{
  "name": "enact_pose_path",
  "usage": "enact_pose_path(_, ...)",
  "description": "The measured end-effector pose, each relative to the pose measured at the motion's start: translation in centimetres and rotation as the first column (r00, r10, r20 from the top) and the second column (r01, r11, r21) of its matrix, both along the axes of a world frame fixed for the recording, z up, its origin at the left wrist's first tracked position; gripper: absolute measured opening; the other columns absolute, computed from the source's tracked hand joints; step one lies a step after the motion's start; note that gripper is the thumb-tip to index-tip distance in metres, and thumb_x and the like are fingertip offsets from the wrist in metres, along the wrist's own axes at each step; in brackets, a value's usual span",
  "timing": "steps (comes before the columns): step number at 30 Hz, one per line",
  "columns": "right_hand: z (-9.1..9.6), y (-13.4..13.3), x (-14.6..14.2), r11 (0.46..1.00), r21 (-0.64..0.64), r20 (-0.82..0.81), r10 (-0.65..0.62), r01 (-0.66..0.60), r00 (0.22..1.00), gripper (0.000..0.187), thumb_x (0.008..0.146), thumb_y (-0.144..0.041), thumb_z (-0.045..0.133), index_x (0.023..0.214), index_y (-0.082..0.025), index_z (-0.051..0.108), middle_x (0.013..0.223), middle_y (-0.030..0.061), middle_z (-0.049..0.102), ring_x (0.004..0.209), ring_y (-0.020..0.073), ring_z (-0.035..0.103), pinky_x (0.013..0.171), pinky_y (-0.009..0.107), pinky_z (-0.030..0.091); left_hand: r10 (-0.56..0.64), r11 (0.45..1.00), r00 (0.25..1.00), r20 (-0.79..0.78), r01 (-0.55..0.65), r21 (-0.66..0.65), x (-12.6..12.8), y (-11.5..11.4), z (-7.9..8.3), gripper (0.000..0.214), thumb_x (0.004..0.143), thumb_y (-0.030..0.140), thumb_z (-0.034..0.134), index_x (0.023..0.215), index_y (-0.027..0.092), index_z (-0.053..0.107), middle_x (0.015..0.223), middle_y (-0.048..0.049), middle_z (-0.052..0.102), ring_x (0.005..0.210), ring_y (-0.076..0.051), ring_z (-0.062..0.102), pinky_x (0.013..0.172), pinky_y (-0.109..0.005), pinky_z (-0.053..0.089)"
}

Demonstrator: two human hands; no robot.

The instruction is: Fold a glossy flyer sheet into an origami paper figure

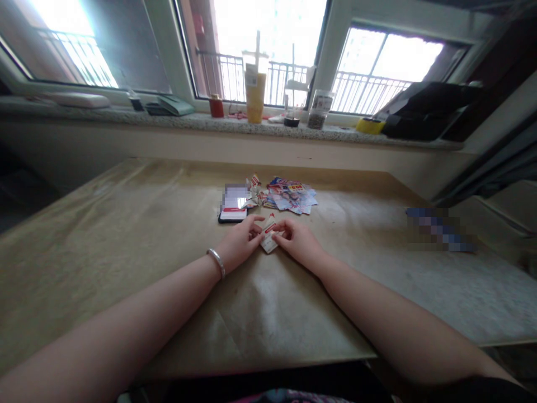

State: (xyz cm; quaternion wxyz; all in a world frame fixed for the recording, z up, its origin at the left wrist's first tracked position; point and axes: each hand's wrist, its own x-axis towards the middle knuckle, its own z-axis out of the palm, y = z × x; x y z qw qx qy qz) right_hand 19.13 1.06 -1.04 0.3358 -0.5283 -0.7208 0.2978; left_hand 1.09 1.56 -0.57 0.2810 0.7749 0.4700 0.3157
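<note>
A small folded piece of white paper (268,243) with a red printed strip lies low over the table between my hands. My right hand (300,242) is closed on its right side, thumb and fingertips pinching it. My left hand (240,242), with a silver bangle at the wrist, has its thumb and curled fingers at the paper's left edge, the index finger stretched a little above. Just beyond stands a cluster of folded paper pieces (257,196). Beside it, a phone (233,204) with a lit screen lies to the left, and a fanned pile of printed leaflets (293,197) to the right.
A cloth-like cover lies over the table (188,313). At the right is a blurred-out blue strip (440,230). The windowsill (176,124) behind holds a tall yellow drink cup (255,95), a red jar (216,106), a clear container (320,110) and a black bag (423,112).
</note>
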Motion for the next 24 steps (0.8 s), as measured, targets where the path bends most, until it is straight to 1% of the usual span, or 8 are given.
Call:
enact_pose_path(2, 0.21, -0.19, 0.06, 0.999, 0.041, 0.096, 0.004, -0.008, 0.995, 0.017, 0.074, -0.024, 0.062, 0.091, -0.019, 0.063, 0.067, -0.0023, 0.060, 0.058, 0.0111, 0.051, 0.058, 0.024, 0.041, -0.014, 0.994, 0.994, -0.108, 0.025, 0.102, -0.01, -0.09, 0.03, 0.035, 0.080, 0.026, 0.056, 0.113, 0.015, 0.055, 0.092, -0.0073, 0.068, 0.083, -0.021, 0.062, 0.077, -0.035, 0.049)
enact_pose_path(5, 0.24, -0.35, 0.24, 0.981, 0.186, 0.253, 0.007, -0.056, 0.967, 0.019, 0.073, -0.026, 0.065, 0.091, -0.020, 0.065, 0.079, 0.0022, 0.064, 0.075, 0.0163, 0.056, 0.072, 0.031, 0.045, -0.037, 0.964, 0.950, -0.311, 0.116, 0.239, -0.07, -0.19, 0.09, 0.028, 0.080, 0.023, 0.057, 0.107, 0.016, 0.062, 0.100, -0.0098, 0.066, 0.093, -0.024, 0.058, 0.084, -0.039, 0.046)
enact_pose_path(7, 0.13, -0.35, 0.43, 0.960, 0.266, 0.323, -0.004, -0.087, 0.946, 0.020, 0.074, -0.028, 0.066, 0.092, -0.020, 0.067, 0.093, 0.0056, 0.065, 0.091, 0.0200, 0.056, 0.084, 0.035, 0.043, -0.051, 0.941, 0.930, -0.363, 0.167, 0.295, -0.11, -0.22, 0.03, 0.027, 0.082, 0.021, 0.055, 0.107, 0.017, 0.064, 0.103, -0.0101, 0.065, 0.096, -0.024, 0.056, 0.087, -0.040, 0.045)
enact_pose_path(9, 0.04, -0.31, 0.62, 0.950, 0.295, 0.358, -0.013, -0.100, 0.934, 0.022, 0.075, -0.030, 0.065, 0.095, -0.021, 0.068, 0.105, 0.0071, 0.064, 0.101, 0.0219, 0.053, 0.090, 0.037, 0.041, -0.058, 0.925, 0.928, -0.369, 0.189, 0.329, -0.15, -0.22, -0.08, 0.027, 0.084, 0.021, 0.052, 0.107, 0.018, 0.065, 0.106, -0.0102, 0.064, 0.097, -0.024, 0.055, 0.088, -0.040, 0.045)
enact_pose_path(15, 0.53, -0.58, 0.78, 0.939, 0.293, 0.463, 0.027, -0.181, 0.886, 0.030, 0.081, -0.030, 0.059, 0.108, -0.021, 0.067, 0.115, 0.0067, 0.064, 0.107, 0.0225, 0.051, 0.095, 0.038, 0.040, -0.068, 0.900, 0.886, -0.458, 0.252, 0.355, -0.26, -0.07, -0.32, 0.027, 0.087, 0.022, 0.048, 0.109, 0.020, 0.065, 0.112, -0.0067, 0.065, 0.100, -0.023, 0.054, 0.091, -0.040, 0.043)
enact_pose_path(18, 0.76, -0.84, 0.58, 0.927, 0.317, 0.509, 0.012, -0.200, 0.861, 0.031, 0.082, -0.030, 0.055, 0.109, -0.019, 0.067, 0.118, 0.0072, 0.063, 0.110, 0.0240, 0.049, 0.097, 0.038, 0.040, -0.061, 0.901, 0.883, -0.466, 0.250, 0.355, -0.32, 0.00, -0.43, 0.028, 0.088, 0.023, 0.047, 0.111, 0.018, 0.063, 0.115, -0.0081, 0.064, 0.102, -0.024, 0.053, 0.092, -0.041, 0.043)
enact_pose_path(21, 0.67, -0.84, 0.43, 0.919, 0.321, 0.541, 0.021, -0.230, 0.841, 0.033, 0.083, -0.028, 0.052, 0.112, -0.017, 0.066, 0.123, 0.0068, 0.061, 0.113, 0.0249, 0.048, 0.099, 0.039, 0.039, -0.068, 0.902, 0.883, -0.464, 0.253, 0.349, -0.38, 0.09, -0.51, 0.030, 0.089, 0.025, 0.045, 0.112, 0.016, 0.062, 0.110, -0.0106, 0.065, 0.099, -0.024, 0.053, 0.091, -0.041, 0.042)
enact_pose_path(24, 0.50, -0.61, 0.44, 0.921, 0.307, 0.553, 0.034, -0.241, 0.832, 0.035, 0.083, -0.028, 0.051, 0.114, -0.017, 0.065, 0.122, 0.0061, 0.062, 0.112, 0.0247, 0.050, 0.099, 0.038, 0.039, -0.074, 0.901, 0.865, -0.496, 0.271, 0.339, -0.44, 0.16, -0.48, 0.031, 0.089, 0.027, 0.044, 0.113, 0.016, 0.060, 0.106, -0.0101, 0.066, 0.099, -0.023, 0.053, 0.091, -0.040, 0.042)
